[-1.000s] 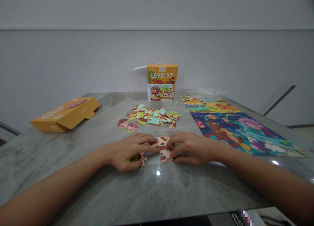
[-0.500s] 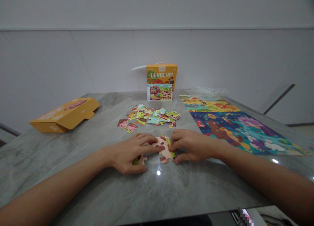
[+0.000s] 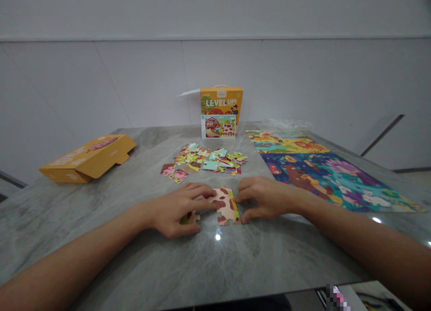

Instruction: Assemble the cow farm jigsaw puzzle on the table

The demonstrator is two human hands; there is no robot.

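Lower centre: left hand (image 3: 177,206) and right hand (image 3: 266,197), both loosely spread, touch one spotted puzzle section (image 3: 226,207); mid-frame, one piece pile (image 3: 210,165).

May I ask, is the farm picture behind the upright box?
No, the farm picture partly covers the front of the upright box.

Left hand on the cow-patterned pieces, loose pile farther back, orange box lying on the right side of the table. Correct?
Not quite: the head view shows the orange box lying on the left side of the table. The left hand is on the cow-patterned pieces, loose pile farther back, as you said.
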